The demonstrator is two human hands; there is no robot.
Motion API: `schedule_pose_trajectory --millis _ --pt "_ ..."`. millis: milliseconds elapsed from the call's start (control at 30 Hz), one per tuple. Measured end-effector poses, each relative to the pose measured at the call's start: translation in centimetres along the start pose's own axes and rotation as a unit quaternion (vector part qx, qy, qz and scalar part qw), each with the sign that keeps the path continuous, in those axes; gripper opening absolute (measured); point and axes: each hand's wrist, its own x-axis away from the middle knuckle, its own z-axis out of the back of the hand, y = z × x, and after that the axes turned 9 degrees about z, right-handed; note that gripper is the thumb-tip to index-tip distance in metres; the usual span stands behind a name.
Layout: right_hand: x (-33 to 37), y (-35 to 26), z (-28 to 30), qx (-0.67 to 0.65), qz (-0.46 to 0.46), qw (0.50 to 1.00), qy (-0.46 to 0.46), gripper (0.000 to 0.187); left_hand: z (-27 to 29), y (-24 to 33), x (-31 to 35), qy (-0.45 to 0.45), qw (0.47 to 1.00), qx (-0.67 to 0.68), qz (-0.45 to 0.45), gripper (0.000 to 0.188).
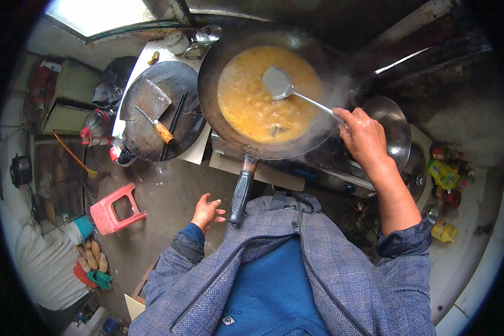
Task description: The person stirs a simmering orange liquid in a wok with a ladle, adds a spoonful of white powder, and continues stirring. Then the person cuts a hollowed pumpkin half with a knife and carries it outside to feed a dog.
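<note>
A large dark wok (211, 112) sits on the stove, filled with bubbling yellow-orange soup (246, 112) that gives off steam. My right hand (363, 134) is closed round the handle of a metal wok spatula (278, 83), whose blade rests at the surface of the soup. The wok's black handle (241, 196) points back toward my body. Just left of that handle hangs my left hand (206, 211), empty, with its fingers apart and not touching the handle.
Left of the wok, a round dark chopping board (145, 134) bears a cleaver (153, 102) and black chopsticks (175, 124). A metal lid or bowl (395, 131) stands right of my right hand. On the floor at left is a pink stool (116, 210). Bottles and packets (444, 175) line the right side.
</note>
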Motion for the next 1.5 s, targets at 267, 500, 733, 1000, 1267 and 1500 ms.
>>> schedule_pose_trajectory --millis 267,500,733,1000,1267,1500 --pt "0.6 0.3 1.0 -0.077 -0.032 0.997 -0.006 0.038 0.3 -0.9 -1.2 0.008 1.0 0.01 0.004 0.08" --pt "1.6 0.7 3.4 -0.228 -0.064 0.971 -0.012 0.039 0.8 -0.4 -1.4 -0.006 1.0 0.005 0.002 0.08" --pt "1.8 1.2 6.1 -0.152 0.017 0.988 0.011 0.039 0.7 -0.1 -1.8 0.0 1.0 -0.002 0.002 0.081" --pt "-0.1 0.3 6.5 0.143 0.05 0.988 0.021 0.037 0.1 0.7 -1.2 0.001 1.0 -0.02 0.003 0.082" --pt "-1.4 0.5 4.0 0.02 0.021 0.999 0.03 0.036 0.8 -1.0 -2.0 0.007 1.0 0.026 0.006 0.081" --pt "-1.3 -0.3 2.4 -0.023 0.015 1.0 -0.009 0.037 1.1 -1.6 -2.6 -0.001 1.0 0.03 0.01 0.081"
